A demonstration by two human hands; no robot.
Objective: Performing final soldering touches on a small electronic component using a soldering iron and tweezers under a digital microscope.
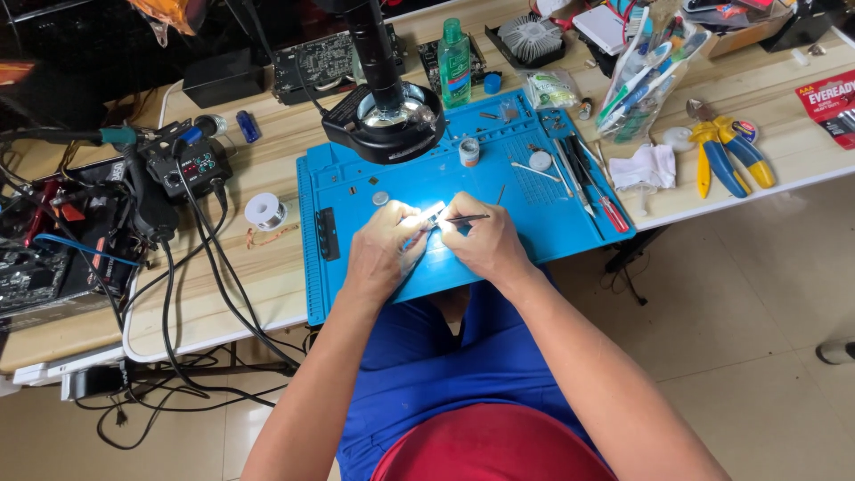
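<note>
Over the blue repair mat (534, 214), the left hand (385, 245) pinches a small bright part (434, 212); the right hand (485, 240) pinches dark tweezers (465, 218) touching it.

left hand (385, 245) pinching small part | right hand (485, 242) gripping tweezers (463, 218) | blue mat (552, 218) (brightly lit)

- The small part (434, 212) pinched by the left hand (385, 251) is washed out by lamp glare, too small to identify.
- The tweezers (465, 218) are half hidden inside the right hand (485, 245).
- The red packet (830, 102) is cut off by the right edge.
</note>
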